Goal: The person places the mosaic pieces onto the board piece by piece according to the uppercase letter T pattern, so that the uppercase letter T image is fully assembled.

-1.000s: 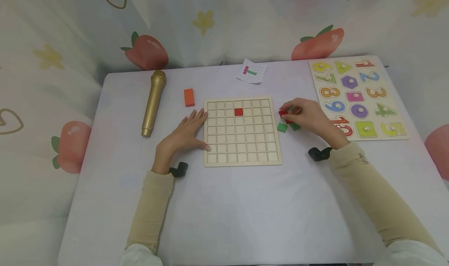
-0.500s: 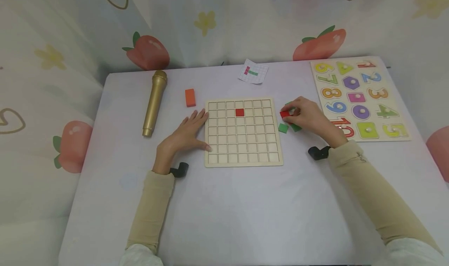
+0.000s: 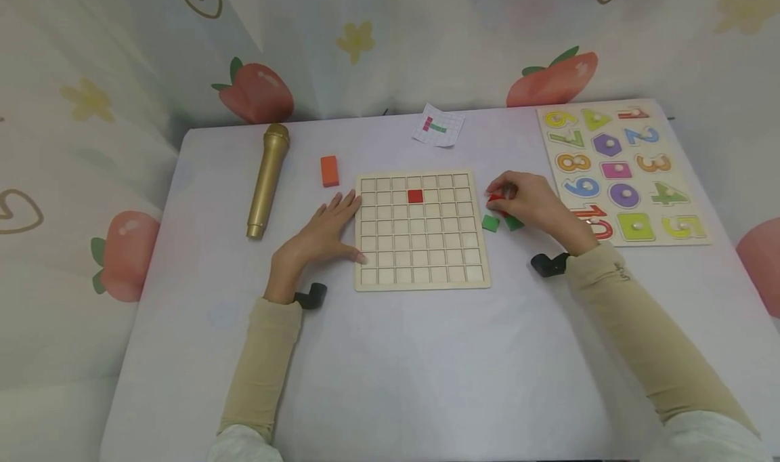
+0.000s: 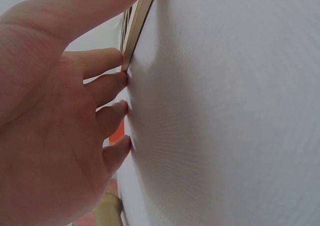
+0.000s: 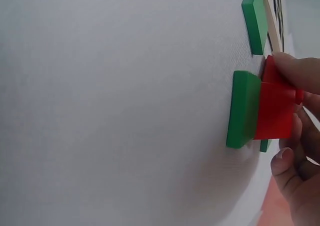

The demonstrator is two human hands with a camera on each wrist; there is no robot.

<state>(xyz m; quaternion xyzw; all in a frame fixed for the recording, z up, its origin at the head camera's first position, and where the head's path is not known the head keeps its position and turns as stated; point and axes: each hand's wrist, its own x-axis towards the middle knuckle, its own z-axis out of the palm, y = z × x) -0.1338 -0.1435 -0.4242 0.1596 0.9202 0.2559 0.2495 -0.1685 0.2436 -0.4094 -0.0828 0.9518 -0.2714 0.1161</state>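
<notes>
My left hand point(image 3: 319, 235) lies with straight, spread fingers along the left edge of a wooden grid board point(image 3: 423, 284); its thumb touches the lower left corner area. One red square tile point(image 3: 415, 196) sits in the board's second row. Right of the board, my right hand point(image 3: 530, 198) pinches a red tile between thumb and fingers. The right wrist view shows two red faces there, a square one point(image 5: 275, 111) and another under the thumb point(image 5: 300, 72). A green tile point(image 5: 245, 108) stands against the red, and a second green tile point(image 5: 256, 21) lies nearer the board.
A small card with a coloured pattern point(image 3: 439, 127) lies behind the board. An orange block point(image 3: 329, 171) and a gold microphone point(image 3: 267, 181) are on the left. A number-and-shape puzzle board point(image 3: 661, 237) covers the back right of the table point(image 3: 390, 374).
The right hand has shifted slightly left, and its fingers cover more of the red tile than half a second ago. The left hand and the board stay in place.
</notes>
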